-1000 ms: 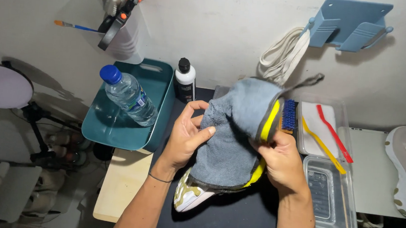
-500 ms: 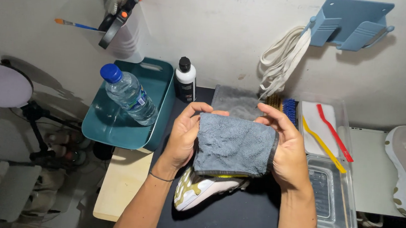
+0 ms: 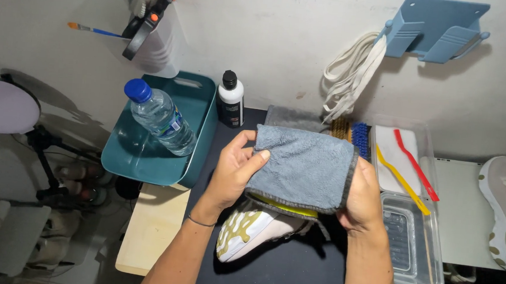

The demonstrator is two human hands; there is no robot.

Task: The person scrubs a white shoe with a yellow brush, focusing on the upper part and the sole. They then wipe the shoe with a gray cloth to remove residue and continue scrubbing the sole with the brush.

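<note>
Head view: grey microfibre cloth [image 3: 301, 168] held taut over a sneaker [image 3: 252, 234].

I saw my left hand [image 3: 233, 170] pinching the cloth's left edge, thumb on top, and my right hand [image 3: 363, 197] closed behind its right edge. The cloth spanned side to side between both hands. The sneaker lay directly beneath on the black mat [image 3: 291, 275], toe pointing lower left, nearer my left hand.
</note>
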